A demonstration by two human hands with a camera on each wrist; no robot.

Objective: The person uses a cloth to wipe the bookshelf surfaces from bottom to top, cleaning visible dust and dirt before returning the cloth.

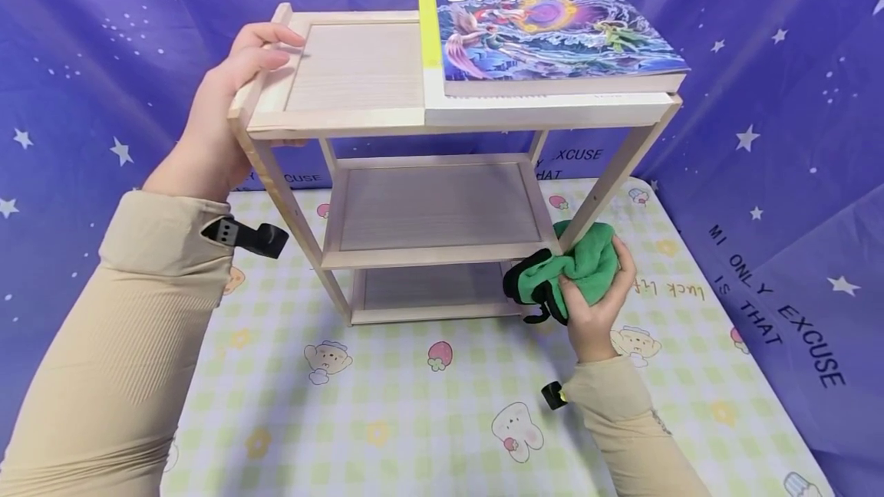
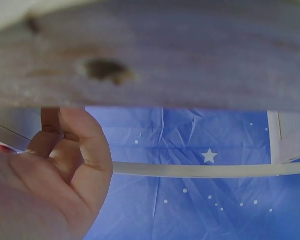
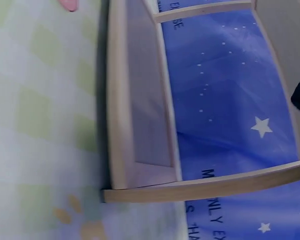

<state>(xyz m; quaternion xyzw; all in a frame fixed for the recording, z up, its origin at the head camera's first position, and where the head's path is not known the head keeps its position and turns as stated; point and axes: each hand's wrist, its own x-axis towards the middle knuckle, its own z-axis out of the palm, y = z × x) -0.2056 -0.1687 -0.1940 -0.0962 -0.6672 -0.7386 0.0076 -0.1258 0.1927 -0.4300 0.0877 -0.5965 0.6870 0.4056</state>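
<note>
Left sleeve [image 1: 131,320]: tan, reaching up from the lower left corner, with a black strap [image 1: 245,235] at the wrist.
Left hand [image 1: 222,110]: grips the left end of the shelf's top board, two digits over the upper edge, other fingers bent up against the underside, their tips hidden.
Wooden shelf [image 1: 359,60]: pale, three-tiered, upright on the tablecloth.
Blue book [image 1: 545,29]: thick, lying flat on a white book [image 1: 545,110] with a yellow strip, both on the right part of the top board.
Right hand [image 1: 595,320]: partly closed, fingers and thumb curled round the bunched green cloth; the right wrist view leaves the hand out.
Green cloth [image 1: 587,267]: black-edged, against the front right leg beside the middle board's corner, covering part of that leg; whether it goes all the way round, cannot tell.
Tablecloth [image 1: 407,405]: green-and-white checks, printed with cartoon animals and strawberries.
Curtain [image 1: 780,175]: blue-purple, starred, behind and at both sides.
</note>
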